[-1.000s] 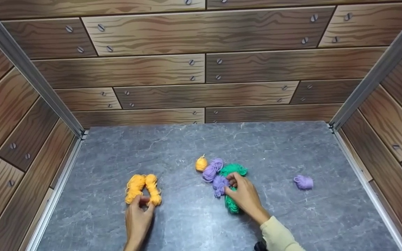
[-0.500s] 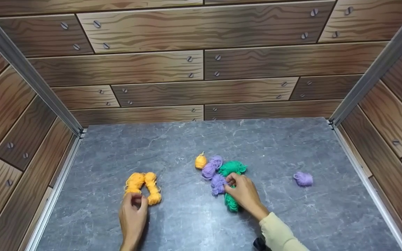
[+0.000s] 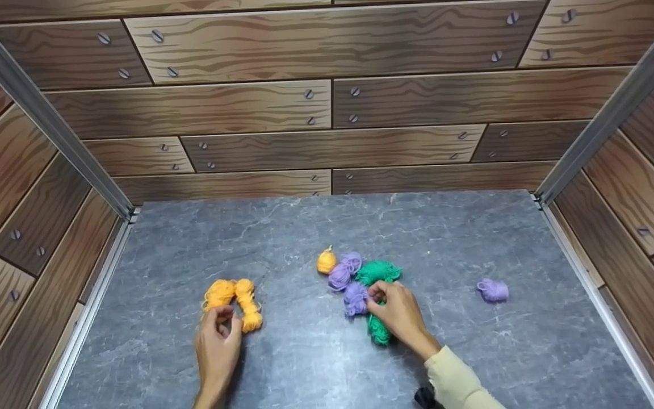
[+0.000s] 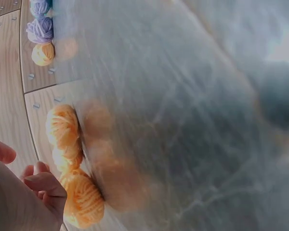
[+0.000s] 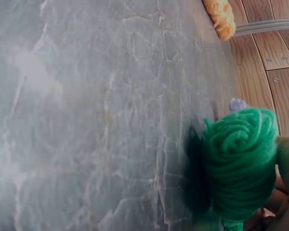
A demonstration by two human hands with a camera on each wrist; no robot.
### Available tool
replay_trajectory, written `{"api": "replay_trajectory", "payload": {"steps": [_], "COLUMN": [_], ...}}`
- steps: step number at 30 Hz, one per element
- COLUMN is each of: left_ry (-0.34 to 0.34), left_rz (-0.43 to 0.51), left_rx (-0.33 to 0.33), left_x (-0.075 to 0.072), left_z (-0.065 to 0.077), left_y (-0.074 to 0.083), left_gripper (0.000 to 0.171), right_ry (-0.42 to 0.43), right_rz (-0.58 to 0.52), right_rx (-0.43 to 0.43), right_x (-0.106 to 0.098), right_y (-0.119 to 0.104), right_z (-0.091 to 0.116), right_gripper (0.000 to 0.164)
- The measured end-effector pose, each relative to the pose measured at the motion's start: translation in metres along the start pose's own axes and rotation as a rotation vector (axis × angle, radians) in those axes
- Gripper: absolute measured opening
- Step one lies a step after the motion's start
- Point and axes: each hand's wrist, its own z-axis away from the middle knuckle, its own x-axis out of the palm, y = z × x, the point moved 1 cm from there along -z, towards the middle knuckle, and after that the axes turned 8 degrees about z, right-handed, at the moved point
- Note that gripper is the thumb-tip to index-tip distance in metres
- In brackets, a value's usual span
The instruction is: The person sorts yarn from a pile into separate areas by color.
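In the head view, my right hand [image 3: 399,311] pinches a small green yarn skein [image 3: 380,332], its fingertips beside a purple yarn skein [image 3: 356,300]. The right wrist view has the wound end of the green skein [image 5: 238,163] close up, with the fingers partly hidden behind it. My left hand [image 3: 217,346] is at the near end of a tied orange yarn bundle [image 3: 220,294], thumb and fingers apart with nothing between them. Whether its fingertips touch the bundle I cannot tell. A second orange bundle [image 3: 249,309] lies right beside it.
Behind the right hand, another green skein [image 3: 379,272], a longer purple skein [image 3: 345,272] and a small orange ball [image 3: 326,262] lie grouped. One purple skein [image 3: 493,290] lies apart at the right. Wood-patterned walls [image 3: 281,108] enclose the grey marbled table [image 3: 281,227].
My left hand has drawn off the right orange bundle and moved slightly left, its fingers no longer between the two bundles. The green skein at my right hand has shifted slightly right.
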Motion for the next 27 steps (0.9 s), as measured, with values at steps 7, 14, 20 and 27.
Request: {"api": "replay_trajectory", "payload": {"steps": [7,14,20,27], "left_ry": [-0.012,-0.022,-0.033,-0.087], "left_rz": [0.069,0.194,0.228,0.243], "left_rx": [0.043,0.154,0.198,0.184], "left_x": [0.003,0.008,0.015,0.023], "left_z": [-0.001,-0.002,-0.004,-0.005], "left_y": [0.004,0.007,0.012,0.018], "left_gripper": [0.014,0.022,0.025,0.027], "right_ry": [0.027,0.057,0.095,0.129], "right_rz": [-0.046,-0.049,-0.077,-0.133], "right_rx": [-0.007,-0.004,0.0,0.023], "right_x": [-0.004,-0.007,-0.011,-0.021], "right_y": [-0.004,-0.006,-0.004,0.0], "right_z": [0.001,0.004,0.005,0.007], "right_gripper": [0.016,0.013,0.011,0.01]}}
